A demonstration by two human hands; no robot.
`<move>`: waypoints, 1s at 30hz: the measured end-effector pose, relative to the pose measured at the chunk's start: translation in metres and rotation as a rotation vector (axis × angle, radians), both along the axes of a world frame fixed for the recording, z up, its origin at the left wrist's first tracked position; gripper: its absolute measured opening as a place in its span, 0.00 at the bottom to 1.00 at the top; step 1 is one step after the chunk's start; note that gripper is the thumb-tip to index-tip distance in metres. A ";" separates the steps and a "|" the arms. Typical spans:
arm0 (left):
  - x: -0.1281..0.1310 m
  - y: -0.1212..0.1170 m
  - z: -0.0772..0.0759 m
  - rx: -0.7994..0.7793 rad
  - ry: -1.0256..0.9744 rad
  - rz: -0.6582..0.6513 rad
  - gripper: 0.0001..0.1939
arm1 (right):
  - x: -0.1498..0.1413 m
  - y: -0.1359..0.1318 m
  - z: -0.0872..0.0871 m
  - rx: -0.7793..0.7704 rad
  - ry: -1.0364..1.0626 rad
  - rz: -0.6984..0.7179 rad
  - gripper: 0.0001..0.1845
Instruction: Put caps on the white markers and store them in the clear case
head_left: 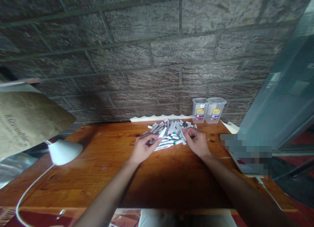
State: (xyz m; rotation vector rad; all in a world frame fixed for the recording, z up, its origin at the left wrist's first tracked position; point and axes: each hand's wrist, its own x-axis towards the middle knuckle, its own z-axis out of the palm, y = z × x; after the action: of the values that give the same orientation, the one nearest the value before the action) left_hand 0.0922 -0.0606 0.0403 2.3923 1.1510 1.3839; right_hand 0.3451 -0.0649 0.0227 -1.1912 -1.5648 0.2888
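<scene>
A loose pile of white markers (166,142) with variously coloured caps and bands lies near the back of the wooden table (103,168). My left hand (144,147) is at the left side of the pile, thumb and fingers pinched on a white marker (162,132) that tilts up to the right. On the pile's right side, my right hand (196,141) has its thumb and forefinger closed on another pale marker (182,134). That one is partly hidden by the fingers.
Two clear plastic containers (216,111) with yellow labels stand against the stone wall, back right. A wavy white strip (159,118) lies along the wall. At the left is a lamp with a white base (65,152), brown shade (31,119) and cord. A blurred-out object (247,155) lies right.
</scene>
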 end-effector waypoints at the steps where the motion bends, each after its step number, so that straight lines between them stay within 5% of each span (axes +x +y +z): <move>1: 0.000 0.000 0.000 0.002 0.005 -0.006 0.08 | 0.000 0.000 -0.001 -0.001 0.003 0.000 0.21; 6: -0.005 0.002 0.002 0.063 0.016 0.006 0.08 | -0.001 0.001 -0.003 -0.044 0.066 0.060 0.18; 9: -0.006 0.002 0.004 0.132 0.031 -0.003 0.07 | -0.014 -0.003 -0.001 -0.131 0.186 0.251 0.15; 14: 0.000 -0.002 0.005 0.269 0.057 -0.083 0.08 | -0.047 -0.015 0.005 -0.266 0.377 0.545 0.27; 21: 0.012 -0.010 0.005 0.333 0.100 -0.133 0.14 | -0.050 -0.016 0.007 -0.291 0.545 0.668 0.16; 24: 0.014 -0.012 0.005 0.218 -0.001 -0.036 0.09 | -0.040 -0.014 0.010 -0.242 0.523 0.488 0.19; 26: 0.016 -0.011 0.004 0.008 -0.083 -0.041 0.10 | -0.036 -0.015 0.012 -0.164 0.428 0.391 0.18; 30: 0.020 -0.003 -0.004 -0.481 -0.302 -0.163 0.26 | -0.037 -0.022 0.013 0.029 0.154 0.494 0.15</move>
State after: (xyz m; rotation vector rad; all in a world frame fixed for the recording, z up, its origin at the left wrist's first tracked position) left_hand 0.1122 -0.0640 0.0361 1.8285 1.0367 1.1961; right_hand 0.3077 -0.0868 0.0357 -0.7258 -1.7023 0.6610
